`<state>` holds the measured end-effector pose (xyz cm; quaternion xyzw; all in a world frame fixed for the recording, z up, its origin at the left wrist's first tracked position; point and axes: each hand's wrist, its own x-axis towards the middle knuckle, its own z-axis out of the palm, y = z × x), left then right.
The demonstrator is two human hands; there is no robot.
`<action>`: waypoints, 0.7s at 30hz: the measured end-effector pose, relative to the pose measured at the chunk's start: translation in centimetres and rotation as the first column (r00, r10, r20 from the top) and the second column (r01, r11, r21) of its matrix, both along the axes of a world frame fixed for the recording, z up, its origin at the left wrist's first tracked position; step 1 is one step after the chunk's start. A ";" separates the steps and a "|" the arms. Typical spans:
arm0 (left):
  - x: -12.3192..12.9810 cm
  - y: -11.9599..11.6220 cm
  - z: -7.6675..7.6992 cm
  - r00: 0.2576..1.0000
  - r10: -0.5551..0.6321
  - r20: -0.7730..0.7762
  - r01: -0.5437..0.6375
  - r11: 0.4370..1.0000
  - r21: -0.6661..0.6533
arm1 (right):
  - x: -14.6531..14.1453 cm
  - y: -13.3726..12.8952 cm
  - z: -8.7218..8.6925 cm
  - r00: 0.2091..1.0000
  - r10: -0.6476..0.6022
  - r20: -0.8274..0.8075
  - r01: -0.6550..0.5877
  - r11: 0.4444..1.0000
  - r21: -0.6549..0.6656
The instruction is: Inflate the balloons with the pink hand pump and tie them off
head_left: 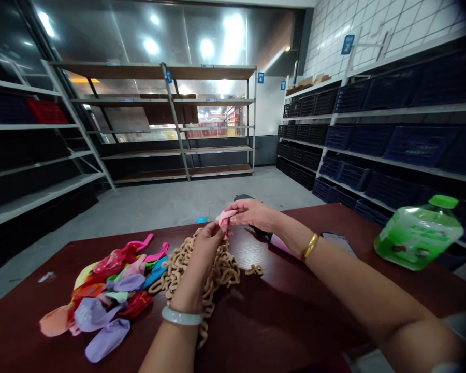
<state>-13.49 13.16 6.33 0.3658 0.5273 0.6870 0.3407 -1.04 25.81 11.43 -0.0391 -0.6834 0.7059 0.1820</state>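
Note:
A small limp pink balloon (226, 217) is pinched between my two hands above the far part of the table. My left hand (210, 238) has its fingers closed on the near end of it. From the right, my right hand (250, 213) grips the upper part with thumb and fingertips. Below and behind my left forearm spreads a heap of beige, chain-like loops (225, 267), with a small bit (253, 270) lying apart to its right. Left of the heap lies a pile of deflated balloons (128, 283) in several colours.
On the table's (295, 321) right stands a green liquid bottle (419, 233). A dark object with a pink part (283, 245) lies partly hidden behind my right forearm. Crumpled clear plastic (46, 277) is at the left. Shelves with blue crates (419, 145) line the right wall.

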 end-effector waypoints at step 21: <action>0.4 -0.3 0.4 0.688 -0.074 0.722 0.002 0.995 0.101 | 9.6 3.0 -3.5 0.514 -0.769 0.379 -0.080 0.398 0.914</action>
